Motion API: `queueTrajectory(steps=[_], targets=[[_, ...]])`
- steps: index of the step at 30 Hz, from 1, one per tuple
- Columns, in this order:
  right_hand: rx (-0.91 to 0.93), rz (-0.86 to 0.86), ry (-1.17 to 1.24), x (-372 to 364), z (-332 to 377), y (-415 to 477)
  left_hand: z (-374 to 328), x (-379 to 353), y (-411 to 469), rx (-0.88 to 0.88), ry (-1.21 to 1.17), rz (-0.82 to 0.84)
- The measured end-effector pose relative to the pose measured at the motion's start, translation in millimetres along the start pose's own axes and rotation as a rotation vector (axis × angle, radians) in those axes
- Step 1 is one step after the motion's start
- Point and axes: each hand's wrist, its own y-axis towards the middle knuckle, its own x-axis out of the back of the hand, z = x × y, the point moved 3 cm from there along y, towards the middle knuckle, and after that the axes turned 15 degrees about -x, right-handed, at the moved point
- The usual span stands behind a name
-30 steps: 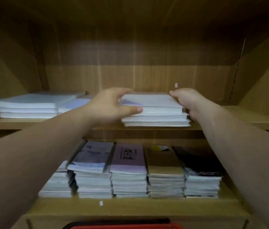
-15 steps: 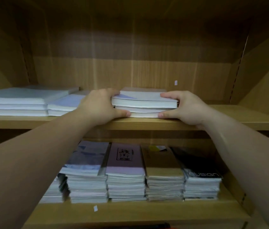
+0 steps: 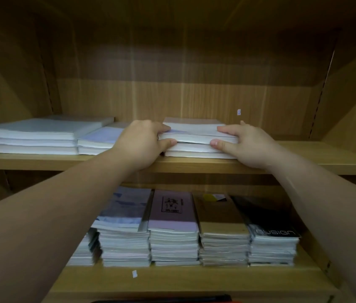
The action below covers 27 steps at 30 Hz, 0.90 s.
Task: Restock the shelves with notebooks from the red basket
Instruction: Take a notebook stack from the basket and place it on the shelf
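Stack barely shifted; left hand, right hand fingers clamp flat white notebook stack.

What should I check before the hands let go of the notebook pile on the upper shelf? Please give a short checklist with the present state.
1. Both hands on the pile: ok. The left hand and right hand grip the top notebooks from each side.
2. Pile rests on the upper shelf: ok for the bottom notebooks; the top ones sit askew.
3. Edges lined up: not ok. The front edges do not match.
4. Gap to the neighbouring stack: cannot tell, the left hand hides it.
5. Pile fully behind the shelf edge: ok.
6. More notebooks in the red basket: cannot tell, only its rim shows.
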Motion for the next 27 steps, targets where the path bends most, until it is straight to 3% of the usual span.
queueTrajectory(steps=[7, 15, 23, 27], targets=[[0.092, 0.058, 0.006, 4, 20, -5, 19, 21, -17, 0.004, 0.059, -0.019], [0.148, -0.029, 0.081, 1, 50, -10, 36, 42, -24, 0.005, -0.032, -0.216], [0.242, 0.018, -0.039, -34, 123, -10, 92, 74, -63, -0.167, 0.428, -0.214], [0.230, 0.110, -0.090, -53, 132, -5, 111, 70, -75, -0.264, 0.476, -0.193]])
